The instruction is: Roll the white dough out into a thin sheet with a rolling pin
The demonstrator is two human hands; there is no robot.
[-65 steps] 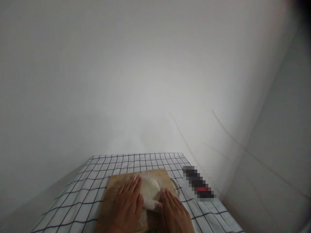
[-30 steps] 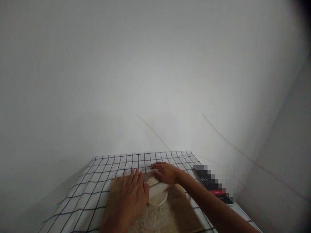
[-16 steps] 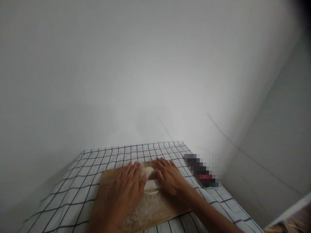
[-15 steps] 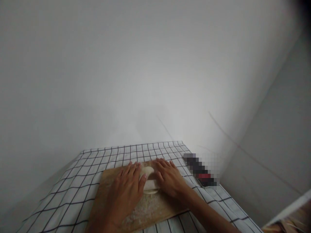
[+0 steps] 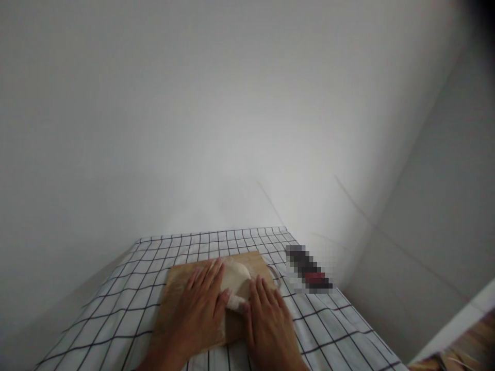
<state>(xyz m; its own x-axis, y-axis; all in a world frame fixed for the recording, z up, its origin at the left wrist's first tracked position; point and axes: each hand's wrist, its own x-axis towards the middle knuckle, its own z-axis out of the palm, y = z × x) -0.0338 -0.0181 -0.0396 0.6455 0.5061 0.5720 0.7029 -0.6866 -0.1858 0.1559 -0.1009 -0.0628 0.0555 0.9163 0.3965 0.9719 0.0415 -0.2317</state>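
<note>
A pale wall (image 5: 232, 113) stands behind a checked cloth (image 5: 112, 309), which carries a floured board (image 5: 173, 288). The left hand (image 5: 204, 299) and right hand (image 5: 267, 314) lie flat over the pin's ends — each grip unclenched, fingers straight. The dough (image 5: 238, 277) is on the board between them, the pin (image 5: 234, 303) at its near edge.

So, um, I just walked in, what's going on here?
Someone has both hands on what looks like a rolling pin, the left hand toward one end and the right hand toward the other. The pin lies across the near side of a flat piece of dough, partly hidden under the left hand. The dough is on a wooden board, which sits on a checked cloth.
</note>
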